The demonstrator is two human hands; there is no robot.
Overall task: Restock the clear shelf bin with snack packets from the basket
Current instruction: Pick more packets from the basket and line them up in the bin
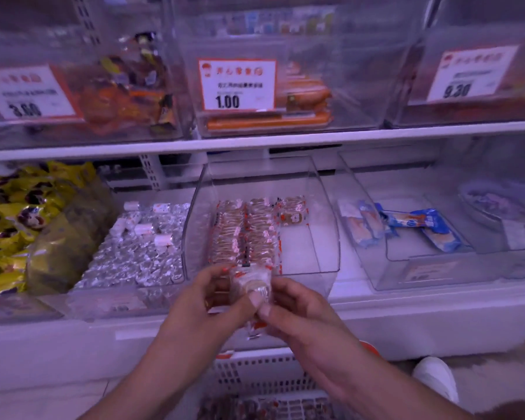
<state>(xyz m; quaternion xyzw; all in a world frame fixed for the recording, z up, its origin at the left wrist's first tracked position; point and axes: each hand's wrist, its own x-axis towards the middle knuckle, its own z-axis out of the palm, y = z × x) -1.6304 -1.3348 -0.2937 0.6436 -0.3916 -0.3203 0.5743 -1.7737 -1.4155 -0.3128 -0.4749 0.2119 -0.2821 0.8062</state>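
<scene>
Upper shelf: three clear bins with price cards, reading 3.60 (28, 93) on the left, 1.00 (236, 84) in the middle and 9.30 (472, 74) on the right; orange and red packs show behind the first two.
Far left, lower shelf: yellow snack bags (9, 219) heaped up, with one olive-tinted bag leaning at their right.
Next bin: silver-wrapped sweets (140, 253) fill it, a few small white rolls lying on top.
Clear shelf bin (312, 237): stands in the middle of the lower shelf; rows of snack packets (243, 231) with red-and-white edges fill its left and centre, while its right part shows bare floor.
Left hand (222, 295): just in front of the bin's front edge, fingers curled round the left side of a held packet (250, 284).
Held packet: clear wrapper with a pale round biscuit inside, upright between both hands, slightly blurred.
Right hand (291, 304): thumb and fingers pinch the packet's right side and lower end.
Basket (255, 374): white, slotted, on the floor below the hands, more packets visible inside at the bottom edge.
Right bin: blue-wrapped bars (422, 225) lie scattered on its floor.
Far right, floor: a white shoe (437, 380).
</scene>
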